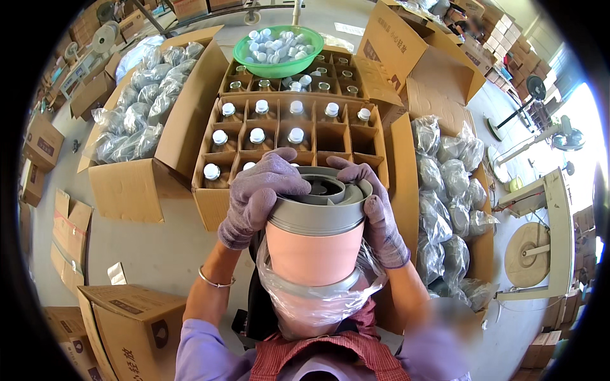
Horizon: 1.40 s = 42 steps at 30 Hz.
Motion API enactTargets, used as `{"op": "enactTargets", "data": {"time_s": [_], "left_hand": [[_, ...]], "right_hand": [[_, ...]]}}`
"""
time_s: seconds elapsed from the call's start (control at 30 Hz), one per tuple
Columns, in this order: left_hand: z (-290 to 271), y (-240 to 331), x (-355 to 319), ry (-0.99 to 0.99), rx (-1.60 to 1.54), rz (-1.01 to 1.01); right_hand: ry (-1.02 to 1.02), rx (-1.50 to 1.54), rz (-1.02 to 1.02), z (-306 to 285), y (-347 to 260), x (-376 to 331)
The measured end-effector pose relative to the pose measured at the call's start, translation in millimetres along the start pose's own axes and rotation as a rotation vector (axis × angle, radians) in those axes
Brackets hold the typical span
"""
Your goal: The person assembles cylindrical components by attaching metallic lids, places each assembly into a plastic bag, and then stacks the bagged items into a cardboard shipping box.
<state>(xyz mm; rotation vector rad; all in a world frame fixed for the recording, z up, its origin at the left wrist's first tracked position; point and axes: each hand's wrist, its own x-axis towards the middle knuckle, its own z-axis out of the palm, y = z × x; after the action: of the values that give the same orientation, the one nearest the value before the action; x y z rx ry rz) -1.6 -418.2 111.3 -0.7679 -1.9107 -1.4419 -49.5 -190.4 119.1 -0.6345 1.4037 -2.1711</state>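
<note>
Close to my chest stands a pink container [316, 251] with a grey round top [321, 213] that has a raised ring and a dark opening. A clear plastic bag [311, 305] is bunched around its lower part. My left hand [264, 193], in a purple-grey knit glove, grips the top from the left, its curled fingers over the rim by the raised ring. On the other side my right hand [378, 213], gloved alike, clasps the grey rim and wall, with one finger lying across the top edge. The container's base is hidden by the bag and my apron.
Ahead is a divided carton [284, 198] of bottles with white caps [262, 106]. Behind it, a green basin [279, 68] of loose caps rests on another bottle carton. Open cartons of bagged items [149, 95] [445, 190] flank me. A closed box [136, 330] sits lower left.
</note>
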Motion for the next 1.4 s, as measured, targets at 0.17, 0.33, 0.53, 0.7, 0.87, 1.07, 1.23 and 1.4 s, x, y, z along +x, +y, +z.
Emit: {"op": "enactTargets", "data": {"time_s": [0.17, 0.33, 0.53, 0.7, 0.87, 1.07, 1.23, 1.4], "left_hand": [[7.0, 21.9, -5.7, 0.022, -0.037, -0.081], [30.4, 67.4, 14.2, -0.045, 0.421, -0.116], [16.0, -1.2, -21.0, 0.186, -0.480, -0.472], [21.5, -11.9, -7.5, 0.229, -0.497, -0.680], [31.4, 67.3, 42.4, -0.016, 0.254, -0.198], [0.9, 11.7, -24.8, 0.128, -0.114, -0.259], [43.1, 60.9, 56.0, -0.195, 0.179, 0.116], [2.9, -7.1, -18.9, 0.038, -0.046, -0.031]], "right_hand": [[-0.127, 0.183, -0.043, -1.0, 29.0, 3.7], [-0.367, 0.640, -0.027, -13.3, 74.0, 33.3], [-0.077, -0.325, -0.225, -4.6, 16.9, -6.5], [-0.131, -0.578, -0.352, 17.2, -56.6, -21.2], [-0.060, 0.315, 0.212, -12.6, -8.1, 37.7], [-0.019, -0.603, -0.301, -19.2, -9.4, 3.7], [0.178, 0.301, 0.104, -66.6, 59.0, 47.6], [0.020, -0.366, -0.095, -18.7, 13.3, 13.4]]}}
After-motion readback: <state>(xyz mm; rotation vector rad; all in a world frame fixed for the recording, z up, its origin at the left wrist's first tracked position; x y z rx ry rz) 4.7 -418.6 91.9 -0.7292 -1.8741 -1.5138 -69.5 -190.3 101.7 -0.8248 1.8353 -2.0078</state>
